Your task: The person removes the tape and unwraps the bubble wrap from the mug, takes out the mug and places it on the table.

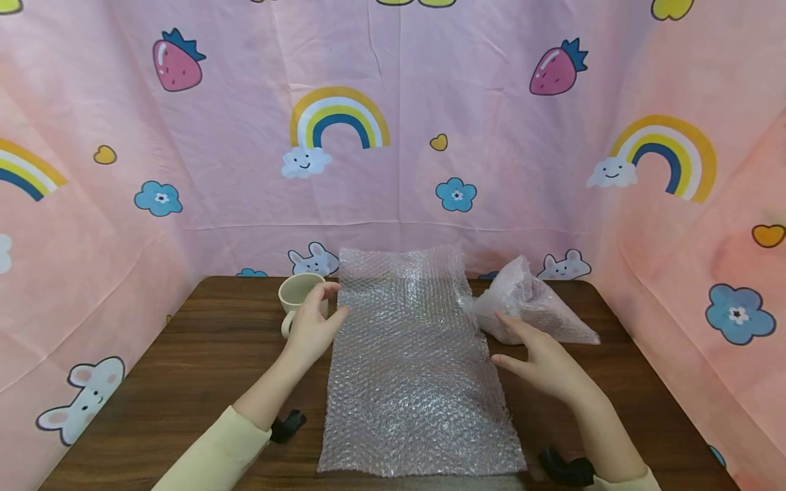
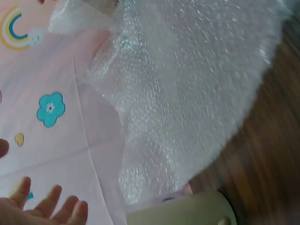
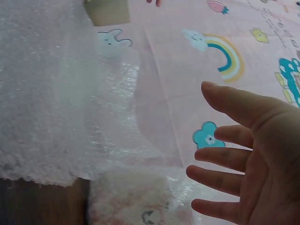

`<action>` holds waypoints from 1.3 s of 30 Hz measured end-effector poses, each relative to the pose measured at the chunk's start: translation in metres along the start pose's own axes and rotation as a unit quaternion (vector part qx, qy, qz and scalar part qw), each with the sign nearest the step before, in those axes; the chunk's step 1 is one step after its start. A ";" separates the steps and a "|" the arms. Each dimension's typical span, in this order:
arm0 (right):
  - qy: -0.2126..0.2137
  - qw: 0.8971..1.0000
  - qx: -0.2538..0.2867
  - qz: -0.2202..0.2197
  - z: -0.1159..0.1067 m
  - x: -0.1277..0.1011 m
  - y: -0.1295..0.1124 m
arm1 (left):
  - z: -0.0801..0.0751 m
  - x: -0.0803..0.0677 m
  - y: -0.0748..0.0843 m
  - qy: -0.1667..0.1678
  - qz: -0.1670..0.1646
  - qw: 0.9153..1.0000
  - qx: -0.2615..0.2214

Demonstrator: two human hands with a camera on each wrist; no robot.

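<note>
Fingers (image 3: pixel 220 158) of the right hand (image 1: pixel 543 358) were spread wide, with the thumb held well apart; on the left hand (image 1: pixel 312 327) a broad gap was left between the thumb and the loosely bent fingers. Between the hands, a long sheet of bubble wrap (image 1: pixel 417 368) was laid out on the dark wooden table (image 1: pixel 215 368), its far end seen against the printed cloth (image 1: pixel 245 136). A cream mug (image 1: pixel 299 290) was partly hidden behind the left hand, just beside the sheet. At the sheet's right, a wrapped bundle (image 1: pixel 522 293) was placed near the right fingertips; whether it was touched could not be told.
</note>
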State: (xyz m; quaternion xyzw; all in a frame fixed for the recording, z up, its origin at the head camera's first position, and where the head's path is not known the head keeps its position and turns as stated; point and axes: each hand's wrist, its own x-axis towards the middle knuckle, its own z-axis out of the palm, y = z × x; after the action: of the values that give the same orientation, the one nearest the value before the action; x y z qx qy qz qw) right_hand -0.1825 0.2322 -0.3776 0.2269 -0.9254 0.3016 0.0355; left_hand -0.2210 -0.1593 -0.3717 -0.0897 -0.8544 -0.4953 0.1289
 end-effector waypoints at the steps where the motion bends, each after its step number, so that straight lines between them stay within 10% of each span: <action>1: 0.008 1.000 0.003 0.001 -0.002 0.000 0.000 | 0.003 0.002 0.002 -0.010 0.007 1.000 -0.001; 20: 0.160 0.986 0.027 0.022 -0.028 -0.005 0.014 | 0.067 0.035 0.022 -0.157 0.064 0.985 -0.011; 39: 0.244 0.961 0.082 0.103 -0.023 -0.006 0.043 | 0.121 0.059 0.032 -0.185 0.056 0.978 -0.083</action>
State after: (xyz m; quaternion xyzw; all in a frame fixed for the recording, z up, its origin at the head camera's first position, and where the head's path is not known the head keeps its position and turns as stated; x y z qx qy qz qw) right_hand -0.1973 0.2785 -0.3834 0.0524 -0.8788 0.4251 0.2102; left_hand -0.2842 -0.0367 -0.3845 -0.2376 -0.8133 -0.5310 -0.0117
